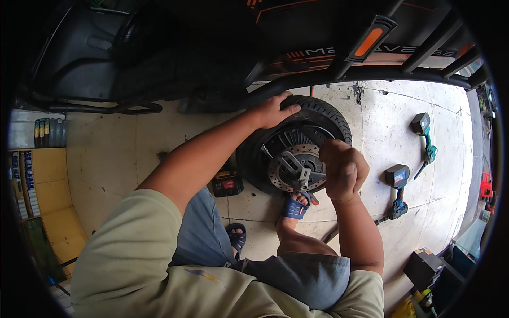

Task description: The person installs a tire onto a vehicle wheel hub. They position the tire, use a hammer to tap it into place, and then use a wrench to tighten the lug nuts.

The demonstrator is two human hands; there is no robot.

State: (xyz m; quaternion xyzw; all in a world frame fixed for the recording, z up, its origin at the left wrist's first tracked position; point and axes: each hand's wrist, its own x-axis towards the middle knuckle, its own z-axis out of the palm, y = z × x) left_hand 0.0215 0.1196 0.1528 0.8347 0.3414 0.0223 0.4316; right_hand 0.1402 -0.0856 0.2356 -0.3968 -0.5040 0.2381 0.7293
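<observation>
Your left hand (273,110) lies flat on top of the scooter wheel (294,146), fingers spread over the black tyre tread and pressing it down. The wheel stands upright on the tiled floor (127,153), just ahead of your blue sandal (295,206), with its brake disc (289,169) and hub facing you.

Your right hand (343,170) is balled into a fist at the wheel's right side, just beside the disc; fingers curled tight around something, but what it holds cannot be made out. A metal bracket (297,168) sits over the hub.

A black battery pack (227,184) rests on the floor left of the wheel. Two cordless power tools lie to the right: one near (396,192), one farther off (424,139). The scooter body (212,47) hangs above.
</observation>
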